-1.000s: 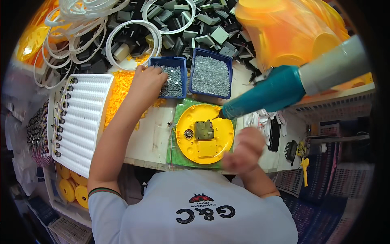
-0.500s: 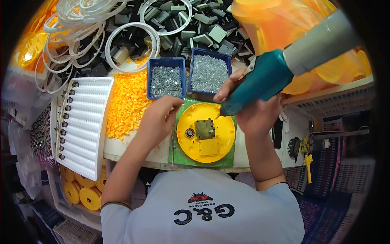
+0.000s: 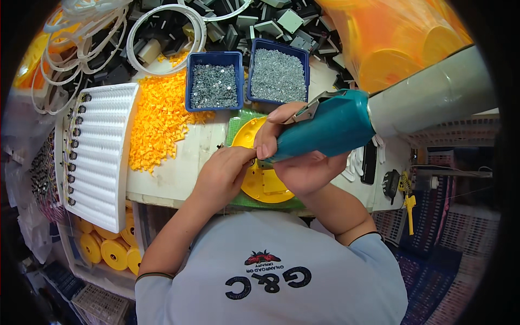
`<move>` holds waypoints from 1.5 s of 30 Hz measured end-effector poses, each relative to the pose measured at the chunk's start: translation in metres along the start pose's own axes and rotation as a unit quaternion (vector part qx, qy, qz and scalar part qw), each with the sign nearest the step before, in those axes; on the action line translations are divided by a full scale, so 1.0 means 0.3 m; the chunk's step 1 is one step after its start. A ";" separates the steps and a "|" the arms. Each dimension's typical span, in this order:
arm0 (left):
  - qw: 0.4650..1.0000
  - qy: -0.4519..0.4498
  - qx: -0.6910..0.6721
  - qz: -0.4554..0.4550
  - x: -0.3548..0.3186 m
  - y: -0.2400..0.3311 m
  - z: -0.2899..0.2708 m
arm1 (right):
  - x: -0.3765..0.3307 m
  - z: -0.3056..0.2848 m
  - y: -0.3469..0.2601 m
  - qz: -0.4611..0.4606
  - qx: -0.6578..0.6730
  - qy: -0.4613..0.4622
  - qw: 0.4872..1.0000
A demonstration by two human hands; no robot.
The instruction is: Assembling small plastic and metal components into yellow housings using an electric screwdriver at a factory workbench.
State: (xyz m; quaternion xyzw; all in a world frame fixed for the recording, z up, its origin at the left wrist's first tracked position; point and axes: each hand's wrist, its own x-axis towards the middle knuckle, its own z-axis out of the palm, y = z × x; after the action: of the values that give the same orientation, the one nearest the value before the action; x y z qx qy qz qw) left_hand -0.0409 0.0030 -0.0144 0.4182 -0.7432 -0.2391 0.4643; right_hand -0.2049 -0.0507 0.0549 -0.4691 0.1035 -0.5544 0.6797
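My right hand (image 3: 306, 173) is wrapped round a teal power screwdriver (image 3: 330, 124), which slants down to the left over a round yellow plastic base (image 3: 260, 189). My left hand (image 3: 225, 176) is closed, its fingertips pinched together right at the tool's front end. What they hold, if anything, is hidden. The base lies on a green mat (image 3: 295, 203) at the table's front edge. Both hands and the tool cover much of the base, including the tool's tip. A flat raised yellow cover shows on its near part.
Two blue bins, one of screws (image 3: 214, 105) and one of small silvery parts (image 3: 279, 97), stand behind the base. A pile of small orange pieces (image 3: 157, 130) and a white foam tray (image 3: 103, 157) lie left. Black parts heap up behind; a phone (image 3: 369, 162) lies right.
My right hand has brought the screwdriver left and nearer, over the middle of the base. My left hand has moved from beside the screw bin to the tool's front end. The view has shifted slightly.
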 end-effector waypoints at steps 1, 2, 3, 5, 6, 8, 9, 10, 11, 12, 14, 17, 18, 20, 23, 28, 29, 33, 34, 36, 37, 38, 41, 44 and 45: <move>1.000 0.007 0.002 0.007 -0.003 0.001 0.003 | -0.002 -0.002 0.003 -0.006 0.003 -0.002 1.000; 1.000 0.008 0.001 0.005 -0.005 0.002 0.003 | -0.006 -0.005 0.005 -0.004 0.004 -0.002 1.000; 1.000 0.006 0.003 0.009 -0.006 0.002 0.002 | -0.010 -0.009 0.007 -0.003 0.013 0.003 1.000; 1.000 0.005 0.005 0.012 -0.009 0.000 0.001 | -0.013 -0.009 0.009 0.000 0.024 0.008 1.000; 1.000 0.007 0.009 0.016 -0.010 -0.001 0.002 | -0.013 -0.008 0.007 -0.004 0.024 0.009 1.000; 1.000 0.009 0.013 0.020 -0.013 0.000 0.008 | -0.014 -0.008 0.007 -0.007 0.024 0.009 1.000; 1.000 0.016 0.005 0.007 -0.013 0.001 0.015 | -0.014 -0.012 0.009 -0.010 0.014 0.005 1.000; 1.000 0.022 -0.002 -0.007 -0.013 0.002 0.018 | -0.014 -0.015 0.012 -0.013 0.005 0.001 1.000; 1.000 0.023 -0.002 -0.007 -0.013 0.001 0.018 | -0.017 -0.016 0.013 -0.013 0.005 0.001 1.000; 1.000 0.015 -0.001 -0.001 -0.012 -0.001 0.017 | -0.020 -0.017 0.015 -0.016 0.007 0.008 1.000; 1.000 0.007 0.000 0.005 -0.013 -0.005 0.016 | -0.020 -0.016 0.011 -0.018 0.008 0.015 1.000; 1.000 0.008 0.006 0.009 -0.017 -0.011 0.016 | -0.016 -0.010 -0.001 -0.007 0.014 0.006 1.000; 1.000 0.007 0.007 0.011 -0.018 -0.009 0.015 | -0.018 -0.008 -0.003 -0.008 0.014 0.007 1.000; 1.000 0.007 0.009 0.014 -0.020 -0.007 0.016 | -0.021 -0.003 -0.007 -0.008 0.014 0.007 1.000; 0.999 0.019 -0.002 0.029 -0.018 -0.018 0.020 | -0.016 -0.004 -0.002 -0.004 0.015 -0.004 1.000; 0.999 0.012 0.005 0.041 -0.017 -0.017 0.019 | -0.020 -0.013 0.001 -0.008 0.020 -0.005 1.000; 0.999 0.012 0.004 0.041 -0.015 -0.014 0.016 | -0.021 -0.016 0.003 -0.008 0.020 -0.006 1.000; 0.999 0.016 0.004 0.047 -0.008 -0.009 0.013 | -0.016 -0.020 0.005 -0.016 0.017 -0.015 1.000; 0.998 0.026 0.005 0.054 -0.008 -0.011 0.014 | -0.014 -0.019 0.005 -0.015 0.013 -0.019 1.000; 0.998 0.017 0.003 0.055 -0.014 -0.021 0.013 | -0.020 -0.016 0.007 -0.008 0.016 -0.012 1.000; 0.998 0.007 0.001 0.058 -0.017 -0.026 0.012 | -0.022 -0.017 0.008 -0.003 0.019 -0.003 1.000; 0.998 0.008 0.000 0.057 -0.019 -0.028 0.010 | -0.023 -0.020 0.009 -0.003 0.018 -0.003 1.000; 0.999 -0.029 0.000 0.042 -0.018 -0.018 -0.003 | -0.026 -0.025 0.015 -0.003 -0.001 -0.013 1.000; 0.996 -0.017 0.084 0.025 0.003 0.002 -0.022 | -0.033 -0.033 0.030 -0.012 -0.005 -0.001 1.000; 0.995 -0.022 0.101 -0.013 0.004 0.004 -0.025 | -0.031 -0.042 0.035 -0.019 -0.018 0.004 1.000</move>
State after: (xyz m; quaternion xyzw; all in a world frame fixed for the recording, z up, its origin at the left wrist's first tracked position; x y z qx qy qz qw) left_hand -0.0349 0.0028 -0.0095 0.4673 -0.7679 -0.1778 0.4005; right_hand -0.2096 -0.0499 0.0367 -0.4807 0.1072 -0.5672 0.6601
